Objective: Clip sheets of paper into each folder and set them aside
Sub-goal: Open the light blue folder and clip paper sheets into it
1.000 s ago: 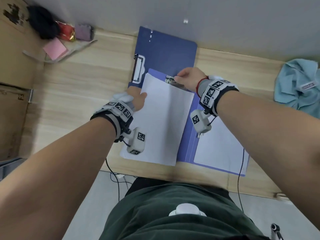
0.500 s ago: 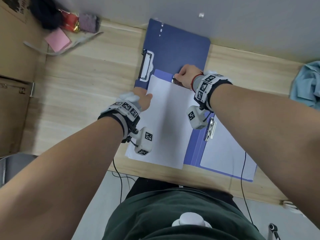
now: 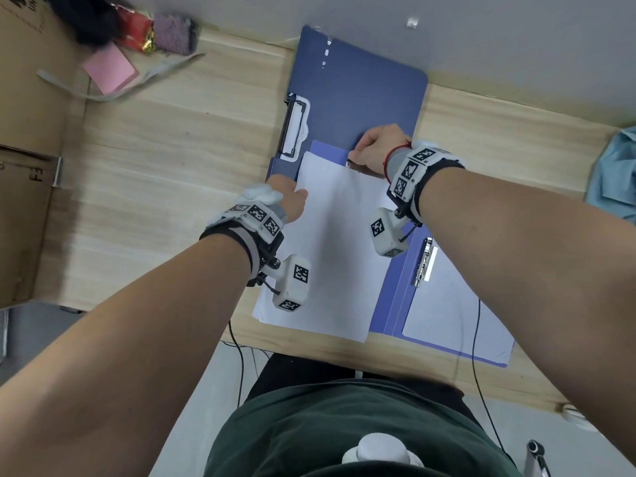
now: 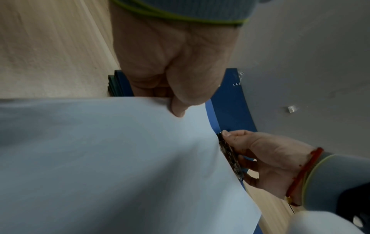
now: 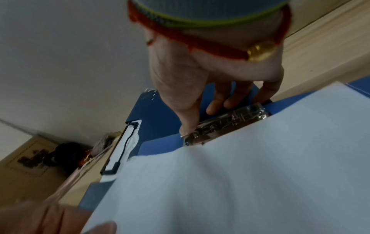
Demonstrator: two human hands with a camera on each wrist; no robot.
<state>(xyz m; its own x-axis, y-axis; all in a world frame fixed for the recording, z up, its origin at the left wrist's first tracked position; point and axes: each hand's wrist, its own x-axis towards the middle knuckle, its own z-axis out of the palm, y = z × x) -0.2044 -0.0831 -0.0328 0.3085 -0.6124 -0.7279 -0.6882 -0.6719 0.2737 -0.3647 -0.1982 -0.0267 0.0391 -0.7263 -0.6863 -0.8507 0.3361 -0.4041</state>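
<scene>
Wooden desk [image 3: 155, 173] fills the head view w/ a wall at 12 o'clock. Dark blue folder [image 3: 361, 98] lies toward 12, its black-framed clip [image 3: 292, 129] at its 9 o'clock edge. A lighter blue folder [image 3: 389, 304] lies open at centre, overlapping the dark one; its right half toward 4 o'clock holds paper under a metal clip [image 3: 424, 266]. White sheets [image 3: 334, 249] lie over the open folder's left half, slightly lifted at the top. Left hand [image 3: 289, 201] at 9 o'clock of the sheets pinches their top-left edge, thumb on top. Right hand [image 3: 377, 148] at 1 o'clock grips a metal clamp [image 5: 226, 125] at the sheets' top edge, thumb & fingers curled on it. Blue cloth [image 3: 616, 173] at 3 o'clock; pink pad [image 3: 110, 68] & clutter at 10-11
</scene>
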